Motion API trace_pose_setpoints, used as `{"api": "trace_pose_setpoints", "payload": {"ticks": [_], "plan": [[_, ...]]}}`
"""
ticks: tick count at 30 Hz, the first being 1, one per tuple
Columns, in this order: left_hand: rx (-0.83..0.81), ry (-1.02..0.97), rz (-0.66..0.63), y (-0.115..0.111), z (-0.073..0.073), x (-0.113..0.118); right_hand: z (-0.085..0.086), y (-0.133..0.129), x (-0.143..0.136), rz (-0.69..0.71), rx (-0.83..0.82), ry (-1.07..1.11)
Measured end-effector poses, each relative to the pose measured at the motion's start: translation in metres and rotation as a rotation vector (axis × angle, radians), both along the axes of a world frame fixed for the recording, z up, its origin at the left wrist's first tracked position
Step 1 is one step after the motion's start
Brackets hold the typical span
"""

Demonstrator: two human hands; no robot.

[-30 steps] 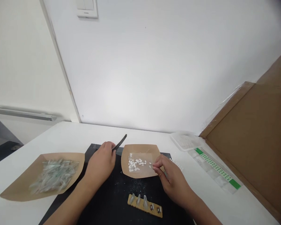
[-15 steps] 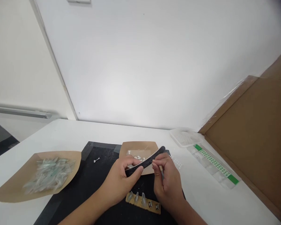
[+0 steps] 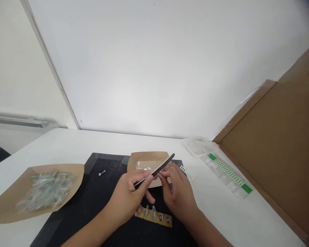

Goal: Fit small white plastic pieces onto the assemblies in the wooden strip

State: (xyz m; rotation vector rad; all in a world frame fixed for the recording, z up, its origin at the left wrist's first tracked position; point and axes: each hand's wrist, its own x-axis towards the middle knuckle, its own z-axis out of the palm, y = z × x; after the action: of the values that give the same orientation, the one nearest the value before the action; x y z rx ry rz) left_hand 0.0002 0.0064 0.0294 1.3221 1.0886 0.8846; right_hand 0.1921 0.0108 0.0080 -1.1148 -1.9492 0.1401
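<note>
A thin black nail file [image 3: 167,162] slants up to the right, its pale edge turned toward me. My left hand [image 3: 126,193] grips its lower end between thumb and fingers. My right hand [image 3: 179,188] is closed in a pinch against the file's underside; whatever its fingertips hold is too small to make out. Below the hands lies a tan strip [image 3: 156,223] bearing upright clear nail tips [image 3: 153,213] and small metal holders [image 3: 168,219]; the left fingers partly cover its left end. A small metal stand [image 3: 102,173] lies on the black mat [image 3: 105,195].
Behind the hands stands a brown paper tray [image 3: 149,156] with small white pieces. A larger paper tray [image 3: 76,168] at left holds a heap of clear packets. At right are white adhesive dots [image 3: 186,172], a green-striped plastic bag [image 3: 230,175], a clear container [image 3: 199,147] and cardboard [image 3: 273,130].
The file has turned from its broad black face to its edge, and no longer looks bowed. Some left fingers have dropped over the tan strip's end. The view has shifted slightly.
</note>
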Motion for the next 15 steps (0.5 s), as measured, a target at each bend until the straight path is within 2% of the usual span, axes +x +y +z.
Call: {"api": "trace_pose_setpoints", "payload": {"ticks": [5, 15], "plan": [[0.045, 0.037, 0.020, 0.002, -0.004, -0.003, 0.005, -0.003, -0.003, -0.041, 0.031, -0.026], [0.161, 0.119, 0.028, 0.001, -0.011, -0.003, 0.007, -0.003, 0.005, -0.119, 0.034, 0.058]]}}
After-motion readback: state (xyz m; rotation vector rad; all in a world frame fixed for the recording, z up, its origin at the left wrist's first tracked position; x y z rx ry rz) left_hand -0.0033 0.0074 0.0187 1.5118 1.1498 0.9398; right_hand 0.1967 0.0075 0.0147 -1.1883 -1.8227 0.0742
